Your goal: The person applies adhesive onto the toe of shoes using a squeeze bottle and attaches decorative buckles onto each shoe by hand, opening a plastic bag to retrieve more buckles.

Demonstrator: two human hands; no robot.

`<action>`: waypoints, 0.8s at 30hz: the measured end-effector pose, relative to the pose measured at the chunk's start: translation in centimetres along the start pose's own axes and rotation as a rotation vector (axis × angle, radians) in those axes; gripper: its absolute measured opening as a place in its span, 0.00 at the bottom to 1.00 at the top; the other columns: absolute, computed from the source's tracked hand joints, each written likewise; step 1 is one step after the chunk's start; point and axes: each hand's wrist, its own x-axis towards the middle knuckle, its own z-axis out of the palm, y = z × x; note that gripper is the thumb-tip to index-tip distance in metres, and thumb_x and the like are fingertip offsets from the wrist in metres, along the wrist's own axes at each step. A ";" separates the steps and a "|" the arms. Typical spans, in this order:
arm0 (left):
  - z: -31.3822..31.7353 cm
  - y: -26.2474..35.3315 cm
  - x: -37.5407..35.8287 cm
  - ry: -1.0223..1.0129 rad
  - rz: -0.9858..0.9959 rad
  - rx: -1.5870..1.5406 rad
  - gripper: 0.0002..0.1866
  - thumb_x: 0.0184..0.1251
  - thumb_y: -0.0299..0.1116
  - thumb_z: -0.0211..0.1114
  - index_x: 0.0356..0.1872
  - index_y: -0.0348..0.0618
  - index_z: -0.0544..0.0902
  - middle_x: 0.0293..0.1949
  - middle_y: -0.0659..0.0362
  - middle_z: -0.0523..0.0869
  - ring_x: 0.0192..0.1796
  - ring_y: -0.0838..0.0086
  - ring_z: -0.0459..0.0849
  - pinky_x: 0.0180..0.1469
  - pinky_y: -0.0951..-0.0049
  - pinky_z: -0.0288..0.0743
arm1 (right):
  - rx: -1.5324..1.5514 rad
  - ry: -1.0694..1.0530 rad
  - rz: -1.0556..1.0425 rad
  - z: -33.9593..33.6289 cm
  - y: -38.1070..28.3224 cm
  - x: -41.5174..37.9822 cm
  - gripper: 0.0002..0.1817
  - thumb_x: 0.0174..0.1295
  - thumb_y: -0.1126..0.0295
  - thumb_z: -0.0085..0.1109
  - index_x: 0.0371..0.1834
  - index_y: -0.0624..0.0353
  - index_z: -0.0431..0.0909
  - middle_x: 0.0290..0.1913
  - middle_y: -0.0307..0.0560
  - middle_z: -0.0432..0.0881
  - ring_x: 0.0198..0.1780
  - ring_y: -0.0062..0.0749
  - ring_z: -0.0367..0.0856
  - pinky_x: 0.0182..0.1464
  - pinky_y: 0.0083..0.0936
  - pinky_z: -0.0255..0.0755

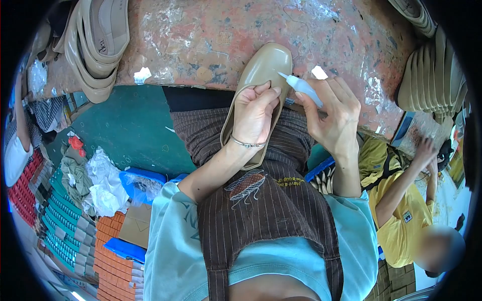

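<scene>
A beige, glossy slip-on shoe [267,60] rests over my lap, its square toe leaning on the edge of the worn workbench [201,30]. My left hand [254,113] grips the shoe at its opening, fingers curled over the upper near the toe. In my right hand [331,113] is a small whitish squeeze bottle [307,91] with a thin pointed nozzle. The nozzle tip is close beside the shoe's upper, just right of my left thumb; whether it touches cannot be made out.
Stacked beige shoes [103,45] sit at the bench's left end, and a row of similar shoes [432,75] at its right. Blue bins [143,183] and crumpled white plastic [105,180] lie lower left. A co-worker in a yellow shirt [401,215] works at the right.
</scene>
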 end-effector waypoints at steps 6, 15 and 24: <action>-0.1 0.1 0.1 0.001 -0.002 -0.007 0.09 0.57 0.13 0.60 0.35 0.37 0.82 0.40 0.56 0.85 0.45 0.70 0.83 0.52 0.70 0.74 | 0.155 0.081 0.112 -0.3 1.9 -1.1 0.06 0.57 0.75 0.63 0.35 0.64 0.79 0.33 0.47 0.82 0.33 0.27 0.79 0.36 0.21 0.71; -0.4 0.5 0.3 -0.046 -0.048 -0.056 0.05 0.58 0.15 0.61 0.32 0.37 0.79 0.34 0.58 0.83 0.39 0.76 0.81 0.45 0.77 0.74 | 0.238 0.477 0.339 2.1 10.9 2.8 0.11 0.70 0.72 0.47 0.50 0.68 0.64 0.57 0.49 0.79 0.59 0.29 0.73 0.63 0.26 0.61; 0.5 0.6 0.1 0.119 -0.068 -0.120 0.10 0.55 0.14 0.58 0.21 0.41 0.77 0.28 0.59 0.81 0.31 0.76 0.78 0.37 0.76 0.72 | -0.172 0.711 0.183 1.7 5.8 4.5 0.20 0.55 0.77 0.59 0.52 0.65 0.71 0.49 0.57 0.74 0.53 0.47 0.74 0.54 0.35 0.69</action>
